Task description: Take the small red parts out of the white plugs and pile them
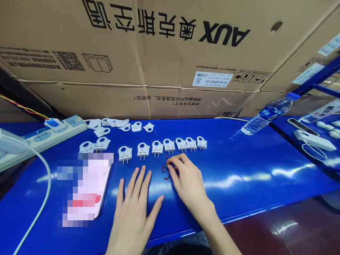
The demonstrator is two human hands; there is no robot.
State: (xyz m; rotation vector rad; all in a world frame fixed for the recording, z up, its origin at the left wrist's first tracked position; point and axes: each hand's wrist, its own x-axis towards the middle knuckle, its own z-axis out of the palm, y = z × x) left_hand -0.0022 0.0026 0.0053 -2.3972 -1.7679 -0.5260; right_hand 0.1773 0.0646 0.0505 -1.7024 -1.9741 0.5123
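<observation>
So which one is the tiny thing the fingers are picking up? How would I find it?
Start at the long row of white plug pieces on the blue table. Just below the row's middle, the right hand pinches at some tiny red and dark parts with its fingertips. They are the only small red bits there; everything nearby is white plastic, and the left hand lies flat beside them.

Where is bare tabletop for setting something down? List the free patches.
Free: the blue table between the right hand and the water bottle. Crowded: the plug row, the small red parts, the phone beside the left hand.
</observation>
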